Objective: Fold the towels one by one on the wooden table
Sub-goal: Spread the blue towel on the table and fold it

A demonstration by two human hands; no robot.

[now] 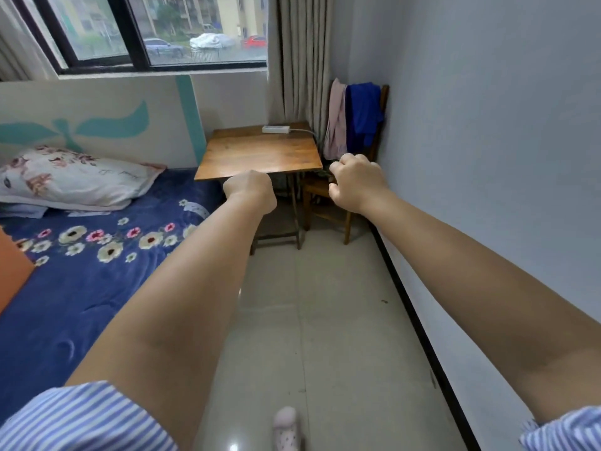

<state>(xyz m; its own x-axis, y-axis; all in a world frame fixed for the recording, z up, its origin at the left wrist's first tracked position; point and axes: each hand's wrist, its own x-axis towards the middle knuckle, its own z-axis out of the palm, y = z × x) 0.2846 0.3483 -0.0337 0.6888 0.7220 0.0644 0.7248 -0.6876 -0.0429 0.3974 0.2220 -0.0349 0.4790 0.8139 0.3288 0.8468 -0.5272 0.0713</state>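
A: Hanging over the back of the wooden chair (341, 193) in the far right corner are the towels, a pink towel (336, 122) on the left and a blue towel (362, 113) beside it, touching. Neither is on the wooden table (260, 153) yet.

B: And the table?

A: Just left of the chair, under the window. Its top carries only a white power strip (275, 129) at the far edge, with a cord running off to the right.

B: What are the hands doing?

A: Both arms reach forward from well back in the room. The left hand (250, 190) is curled into a loose fist and holds nothing. The right hand (356, 180) has bent fingers, also empty, and lines up with the chair only in the view; it is well short of the cloth.

B: So the job has not started?

A: I judge not: no towel has been picked up.

B: What might spoil it?

A: Pulling one towel could drag the other off the chair back, since they overlap. A towel spread wide on that small top might catch the power strip or its cord and shift it. The bed (81, 271) close on the left narrows the walkway.
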